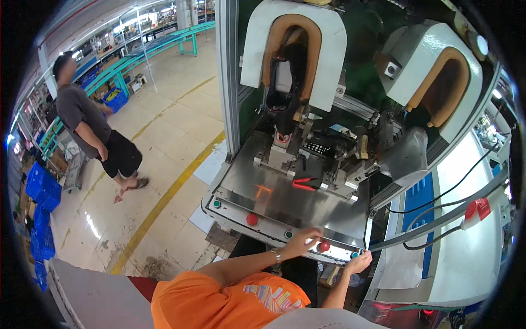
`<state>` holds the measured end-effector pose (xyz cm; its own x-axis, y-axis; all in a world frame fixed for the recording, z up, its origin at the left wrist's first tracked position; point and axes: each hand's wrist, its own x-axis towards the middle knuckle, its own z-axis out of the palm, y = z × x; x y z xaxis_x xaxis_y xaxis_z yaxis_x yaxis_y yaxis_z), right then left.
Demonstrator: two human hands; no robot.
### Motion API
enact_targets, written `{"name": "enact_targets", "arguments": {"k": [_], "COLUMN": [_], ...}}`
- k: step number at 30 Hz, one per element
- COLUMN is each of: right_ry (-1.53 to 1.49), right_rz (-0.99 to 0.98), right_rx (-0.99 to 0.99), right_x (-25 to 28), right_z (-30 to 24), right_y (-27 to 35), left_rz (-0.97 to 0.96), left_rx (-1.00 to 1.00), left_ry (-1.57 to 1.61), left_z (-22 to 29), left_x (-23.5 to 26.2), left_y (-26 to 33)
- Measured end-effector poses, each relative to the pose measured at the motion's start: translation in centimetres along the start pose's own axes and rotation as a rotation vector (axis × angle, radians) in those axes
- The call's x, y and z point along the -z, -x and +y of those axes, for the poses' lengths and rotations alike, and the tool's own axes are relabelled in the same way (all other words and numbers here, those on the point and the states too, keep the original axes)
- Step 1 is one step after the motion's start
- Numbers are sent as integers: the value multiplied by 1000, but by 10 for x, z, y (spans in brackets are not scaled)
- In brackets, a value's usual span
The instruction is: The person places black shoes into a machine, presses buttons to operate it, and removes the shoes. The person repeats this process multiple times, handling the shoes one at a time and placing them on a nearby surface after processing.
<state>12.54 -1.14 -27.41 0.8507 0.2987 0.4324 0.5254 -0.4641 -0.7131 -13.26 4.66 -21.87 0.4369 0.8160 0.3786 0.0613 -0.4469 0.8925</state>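
Note:
My left hand (300, 244) is over the front panel (268, 226) of a machine, its fingers stretched out and slightly blurred, just left of a red mushroom button (324, 246). It holds nothing I can see. My right hand (358, 263) is at the panel's right end, fingers extended beside a green button (354, 255); whether it presses the button I cannot tell. Behind the panel, a red-handled tool (304, 183) lies on the metal bed (246, 175). A black shoe-like piece (284, 101) sits at the left station, inside a white U-shaped clamp (252, 49) with tan padding.
At the right station are a second padded clamp (422, 60) and a smooth grey metal form (408, 159). Cables (438, 205) and a red-and-white plug (475, 214) hang at right. A person (93, 120) stands left, near blue crates (44, 186) and a yellow floor line (164, 205).

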Motion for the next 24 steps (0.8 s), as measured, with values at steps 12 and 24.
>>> {"name": "enact_targets", "arguments": {"k": [12,24], "right_ry": [-27,-383], "right_rz": [-66,75], "right_rx": [-61,398], "right_x": [0,33], "right_z": [5,-68], "right_y": [-3,14], "left_rz": [703,709], "left_rx": [-360,-573], "left_ry": [26,-460], "left_z": [198,245], "left_x": [245,283], "left_y": [-119,-163]}}
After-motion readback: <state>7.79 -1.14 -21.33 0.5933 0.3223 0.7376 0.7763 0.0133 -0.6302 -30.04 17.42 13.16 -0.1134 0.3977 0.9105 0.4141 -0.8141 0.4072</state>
